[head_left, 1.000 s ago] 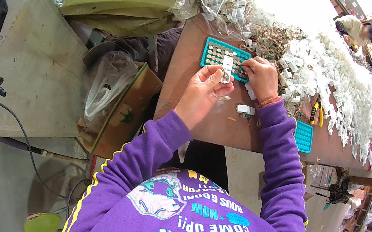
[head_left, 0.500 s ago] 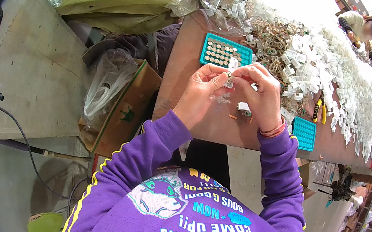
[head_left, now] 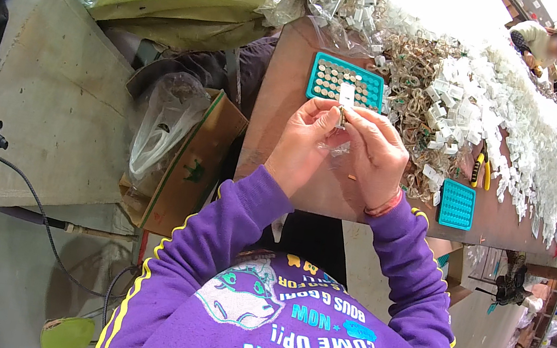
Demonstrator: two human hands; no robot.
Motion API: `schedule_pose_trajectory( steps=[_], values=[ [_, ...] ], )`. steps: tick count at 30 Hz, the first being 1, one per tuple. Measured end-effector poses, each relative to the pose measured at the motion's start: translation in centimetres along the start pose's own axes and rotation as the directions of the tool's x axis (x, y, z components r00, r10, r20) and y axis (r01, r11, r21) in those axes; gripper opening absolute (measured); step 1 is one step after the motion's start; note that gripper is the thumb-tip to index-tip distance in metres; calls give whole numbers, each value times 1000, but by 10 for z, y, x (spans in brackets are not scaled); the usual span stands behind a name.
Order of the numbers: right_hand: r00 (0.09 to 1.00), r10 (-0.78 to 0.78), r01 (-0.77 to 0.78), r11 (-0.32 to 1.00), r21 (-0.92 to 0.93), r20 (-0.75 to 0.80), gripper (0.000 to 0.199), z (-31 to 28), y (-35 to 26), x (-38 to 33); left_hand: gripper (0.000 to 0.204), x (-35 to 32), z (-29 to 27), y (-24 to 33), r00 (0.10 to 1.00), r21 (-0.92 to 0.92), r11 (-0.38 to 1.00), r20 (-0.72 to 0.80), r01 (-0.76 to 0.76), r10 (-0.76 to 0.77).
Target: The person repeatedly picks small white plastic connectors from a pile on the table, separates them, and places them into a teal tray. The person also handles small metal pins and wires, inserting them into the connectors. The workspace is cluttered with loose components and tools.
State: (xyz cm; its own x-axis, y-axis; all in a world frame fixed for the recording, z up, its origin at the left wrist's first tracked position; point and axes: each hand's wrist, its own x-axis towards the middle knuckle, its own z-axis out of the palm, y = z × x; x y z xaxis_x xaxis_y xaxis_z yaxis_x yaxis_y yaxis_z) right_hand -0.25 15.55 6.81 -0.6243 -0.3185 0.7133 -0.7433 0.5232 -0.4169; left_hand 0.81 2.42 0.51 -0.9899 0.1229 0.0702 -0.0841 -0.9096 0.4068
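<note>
In front of me over the table, my left hand [head_left: 305, 140] and my right hand [head_left: 380, 158] pinch a small white plastic case [head_left: 347, 95] from either side. The fingers of both hands are closed on its lower end and hide part of it. Just beyond it lies a teal tray [head_left: 375, 91] of round silver coin cells, with bare slots on its right side. Below the fingertips is a bit of clear plastic [head_left: 333, 146]. A small orange piece [head_left: 351, 177] lies beside my right hand.
Coiled light wires [head_left: 414, 68] and white cases [head_left: 447, 92] are heaped at right. Yellow-and-black pliers [head_left: 482, 169] lie near a second teal tray [head_left: 457, 205]. A cardboard box [head_left: 206, 143] with a plastic bag stands left. Another person [head_left: 536, 44] is at the far right.
My right hand has drawn in towards my left and now covers the white piece that lay beside it on the table. The whole view has shifted slightly. The white case stays between my fingers.
</note>
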Motion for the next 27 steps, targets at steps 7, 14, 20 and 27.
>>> schedule_pose_trajectory(
  steps=[7,14,20,27],
  values=[
    [616,527,-785,346,515,585,28,-28,15,32,26,0,4,2,983,-35,985,80,170,-166],
    [974,223,-225,967,124,28,14,-1,4,10,24,2,6,3,977,-117,970,44,213,-209],
    [965,-204,212,977,-34,164,38,-4,12,5,21,2,0,-1,987,-163,975,79,151,-140],
    [917,-352,375,921,-109,186,36,-3,27,8,26,3,-5,-4,978,-173,963,61,206,-198]
  ],
)
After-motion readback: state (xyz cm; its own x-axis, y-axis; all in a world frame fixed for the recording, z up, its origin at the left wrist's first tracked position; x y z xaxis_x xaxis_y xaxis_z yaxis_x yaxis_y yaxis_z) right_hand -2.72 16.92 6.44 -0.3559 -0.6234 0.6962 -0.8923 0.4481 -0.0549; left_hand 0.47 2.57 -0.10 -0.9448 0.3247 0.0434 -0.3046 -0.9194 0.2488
